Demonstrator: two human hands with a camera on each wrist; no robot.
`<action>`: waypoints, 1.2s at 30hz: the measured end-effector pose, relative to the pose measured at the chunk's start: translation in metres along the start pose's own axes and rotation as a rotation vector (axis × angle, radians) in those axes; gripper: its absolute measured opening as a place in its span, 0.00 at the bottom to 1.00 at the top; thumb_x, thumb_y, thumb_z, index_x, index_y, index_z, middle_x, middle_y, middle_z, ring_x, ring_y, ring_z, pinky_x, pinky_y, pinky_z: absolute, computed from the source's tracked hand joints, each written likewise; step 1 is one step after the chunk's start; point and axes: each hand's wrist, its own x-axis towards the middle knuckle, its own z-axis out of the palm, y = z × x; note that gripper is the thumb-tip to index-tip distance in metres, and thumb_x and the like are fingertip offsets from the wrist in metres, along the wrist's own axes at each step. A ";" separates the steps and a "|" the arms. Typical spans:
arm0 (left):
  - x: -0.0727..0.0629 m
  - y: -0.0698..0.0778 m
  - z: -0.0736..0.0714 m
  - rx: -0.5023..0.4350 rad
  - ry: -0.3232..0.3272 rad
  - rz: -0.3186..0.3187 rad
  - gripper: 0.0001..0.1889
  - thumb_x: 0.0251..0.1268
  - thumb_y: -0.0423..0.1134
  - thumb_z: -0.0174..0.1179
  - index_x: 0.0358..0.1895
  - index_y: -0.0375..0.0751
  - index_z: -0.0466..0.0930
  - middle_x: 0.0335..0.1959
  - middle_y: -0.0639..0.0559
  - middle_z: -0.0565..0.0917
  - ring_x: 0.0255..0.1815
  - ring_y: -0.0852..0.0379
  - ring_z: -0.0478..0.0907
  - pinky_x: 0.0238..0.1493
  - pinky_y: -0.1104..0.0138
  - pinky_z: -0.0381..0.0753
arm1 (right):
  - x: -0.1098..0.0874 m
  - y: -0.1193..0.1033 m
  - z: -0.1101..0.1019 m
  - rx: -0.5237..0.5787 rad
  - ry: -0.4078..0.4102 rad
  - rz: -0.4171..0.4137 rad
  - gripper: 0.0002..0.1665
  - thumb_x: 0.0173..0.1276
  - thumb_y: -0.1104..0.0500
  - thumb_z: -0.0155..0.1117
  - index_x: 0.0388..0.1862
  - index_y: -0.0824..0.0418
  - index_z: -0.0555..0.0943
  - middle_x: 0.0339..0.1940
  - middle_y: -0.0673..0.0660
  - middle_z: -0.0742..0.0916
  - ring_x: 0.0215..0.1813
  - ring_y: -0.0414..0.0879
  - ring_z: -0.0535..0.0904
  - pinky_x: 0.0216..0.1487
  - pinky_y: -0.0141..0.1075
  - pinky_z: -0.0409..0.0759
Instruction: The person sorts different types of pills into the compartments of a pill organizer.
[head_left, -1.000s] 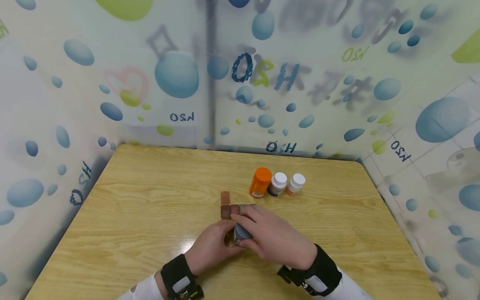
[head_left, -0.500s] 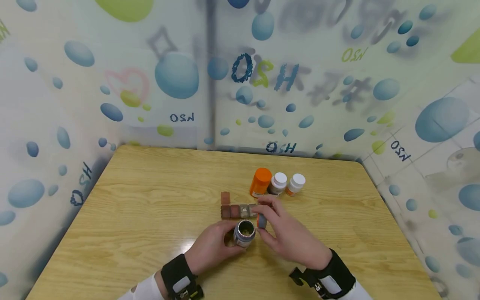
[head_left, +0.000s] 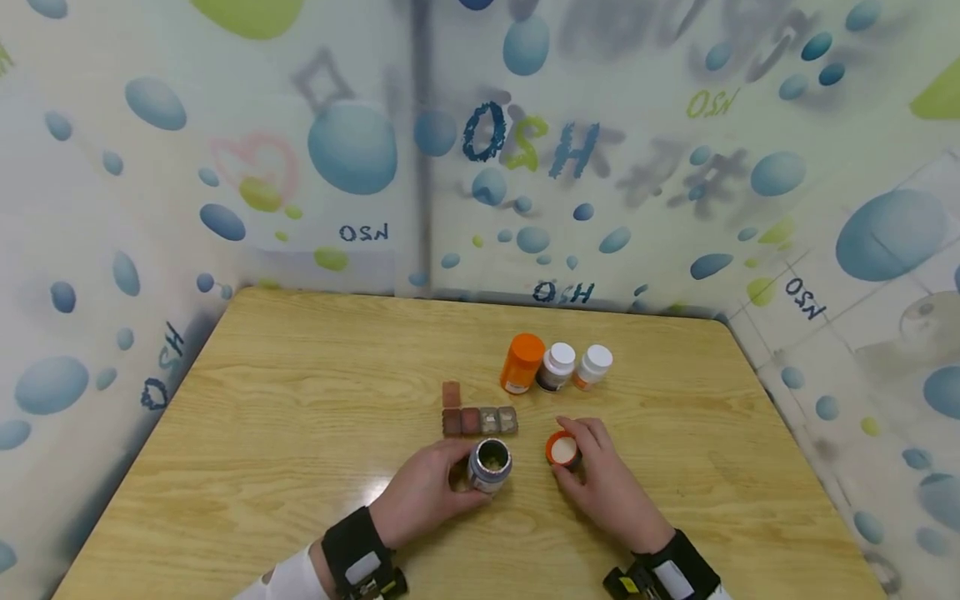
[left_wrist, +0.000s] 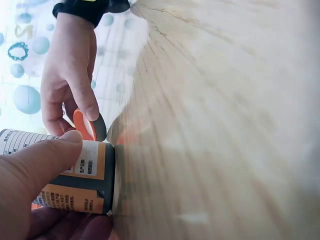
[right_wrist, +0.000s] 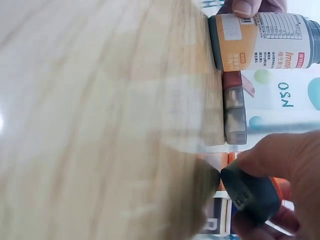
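My left hand [head_left: 427, 483] grips an uncapped pill bottle [head_left: 489, 479], upright on the table with its mouth facing up; its orange and white label [left_wrist: 80, 172] shows in the left wrist view. To the right, my right hand [head_left: 611, 492] pinches the bottle's dark grey cap [right_wrist: 250, 192] between thumb and fingers. In the head view the cap's orange rim and pale inside face up, close over the tabletop. Just behind the bottle lies a pill organizer [head_left: 470, 422], a row of reddish and clear compartments. Its leftmost lid [head_left: 451, 394] is flipped back.
Behind the organizer, to the right, stand an orange bottle [head_left: 522, 364], a dark-labelled bottle with a white cap [head_left: 556, 368] and a small white bottle [head_left: 594, 367]. The wooden table [head_left: 315, 375] meets a patterned curtain [head_left: 480, 250] at the back.
The right hand has lifted the cap off the bottle, moved it right and turned its inside upward, low over the table. The left hand and bottle have stayed in place.
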 end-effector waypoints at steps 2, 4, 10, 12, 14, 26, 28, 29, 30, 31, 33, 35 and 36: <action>0.000 0.001 0.000 0.001 0.005 0.000 0.26 0.43 0.54 0.70 0.50 0.56 0.76 0.46 0.64 0.76 0.43 0.68 0.72 0.45 0.69 0.74 | 0.000 -0.001 0.002 0.003 0.013 0.025 0.41 0.57 0.52 0.66 0.67 0.52 0.60 0.56 0.50 0.67 0.51 0.41 0.70 0.49 0.38 0.75; 0.000 0.002 -0.001 -0.008 -0.003 -0.004 0.26 0.43 0.54 0.70 0.50 0.56 0.76 0.46 0.64 0.77 0.43 0.68 0.72 0.45 0.69 0.73 | 0.000 -0.002 0.003 -0.014 0.013 0.048 0.41 0.56 0.52 0.66 0.67 0.52 0.61 0.55 0.50 0.68 0.49 0.41 0.71 0.48 0.37 0.76; 0.001 0.003 -0.002 -0.029 -0.035 -0.026 0.26 0.43 0.55 0.69 0.50 0.58 0.76 0.45 0.64 0.77 0.42 0.68 0.72 0.45 0.68 0.73 | 0.002 -0.007 0.002 -0.063 0.001 0.052 0.40 0.56 0.47 0.66 0.67 0.50 0.62 0.56 0.48 0.69 0.52 0.39 0.69 0.50 0.36 0.75; 0.001 0.003 -0.002 -0.026 -0.028 -0.027 0.26 0.43 0.55 0.69 0.49 0.58 0.76 0.45 0.64 0.77 0.42 0.68 0.72 0.45 0.68 0.73 | 0.003 -0.014 0.002 -0.049 0.020 -0.016 0.40 0.57 0.45 0.65 0.67 0.48 0.62 0.58 0.47 0.68 0.56 0.39 0.66 0.52 0.37 0.73; 0.001 0.003 -0.002 -0.017 -0.014 -0.021 0.26 0.43 0.55 0.69 0.49 0.57 0.76 0.44 0.65 0.76 0.42 0.68 0.72 0.45 0.68 0.73 | 0.003 -0.023 0.002 -0.022 0.026 -0.095 0.40 0.57 0.41 0.64 0.66 0.47 0.62 0.59 0.45 0.68 0.58 0.38 0.63 0.54 0.37 0.72; 0.006 -0.006 -0.047 -0.043 0.027 -0.056 0.32 0.41 0.52 0.71 0.54 0.49 0.73 0.46 0.56 0.78 0.43 0.58 0.76 0.41 0.66 0.76 | 0.018 -0.064 0.020 0.199 -0.150 -0.215 0.39 0.53 0.35 0.63 0.62 0.37 0.60 0.56 0.38 0.71 0.58 0.34 0.66 0.56 0.37 0.70; 0.009 -0.011 -0.054 -0.032 0.101 -0.080 0.31 0.44 0.48 0.71 0.56 0.48 0.72 0.49 0.53 0.76 0.46 0.56 0.75 0.42 0.66 0.77 | 0.020 -0.067 0.022 0.225 -0.149 -0.201 0.38 0.53 0.35 0.63 0.61 0.39 0.62 0.54 0.40 0.73 0.55 0.35 0.70 0.54 0.37 0.72; 0.011 -0.014 -0.056 -0.026 0.131 -0.092 0.33 0.45 0.47 0.71 0.57 0.48 0.70 0.50 0.52 0.75 0.47 0.55 0.75 0.43 0.66 0.77 | 0.020 -0.068 0.022 0.234 -0.153 -0.190 0.37 0.53 0.36 0.64 0.60 0.39 0.62 0.52 0.40 0.74 0.53 0.35 0.71 0.53 0.36 0.72; 0.013 -0.017 -0.056 -0.019 0.148 -0.096 0.35 0.45 0.46 0.71 0.60 0.47 0.68 0.52 0.51 0.74 0.48 0.54 0.74 0.44 0.65 0.77 | 0.020 -0.069 0.022 0.243 -0.158 -0.172 0.37 0.53 0.36 0.64 0.60 0.39 0.62 0.51 0.40 0.75 0.51 0.35 0.72 0.52 0.35 0.73; 0.015 -0.021 -0.056 -0.011 0.154 -0.103 0.38 0.45 0.46 0.71 0.62 0.48 0.65 0.53 0.50 0.73 0.49 0.54 0.74 0.45 0.65 0.76 | 0.021 -0.070 0.022 0.254 -0.165 -0.154 0.36 0.53 0.37 0.64 0.59 0.40 0.62 0.50 0.40 0.75 0.50 0.35 0.73 0.52 0.35 0.74; 0.018 -0.027 -0.053 0.002 0.147 -0.113 0.44 0.44 0.47 0.71 0.67 0.49 0.58 0.55 0.50 0.73 0.51 0.54 0.74 0.47 0.64 0.75 | 0.022 -0.071 0.020 0.262 -0.170 -0.127 0.36 0.54 0.38 0.64 0.59 0.40 0.61 0.50 0.40 0.75 0.49 0.34 0.73 0.51 0.36 0.74; 0.021 -0.033 -0.050 0.002 0.132 -0.125 0.50 0.44 0.48 0.71 0.71 0.48 0.50 0.56 0.50 0.73 0.51 0.55 0.74 0.49 0.63 0.74 | 0.024 -0.070 0.015 0.255 -0.150 -0.123 0.36 0.55 0.41 0.65 0.59 0.40 0.61 0.50 0.40 0.73 0.49 0.34 0.72 0.51 0.37 0.74; 0.023 -0.035 -0.048 0.008 0.128 -0.130 0.52 0.43 0.49 0.71 0.71 0.48 0.48 0.56 0.51 0.74 0.51 0.56 0.74 0.50 0.63 0.73 | 0.026 -0.070 0.013 0.238 -0.134 -0.119 0.36 0.55 0.42 0.65 0.60 0.39 0.60 0.50 0.39 0.72 0.48 0.34 0.72 0.50 0.37 0.75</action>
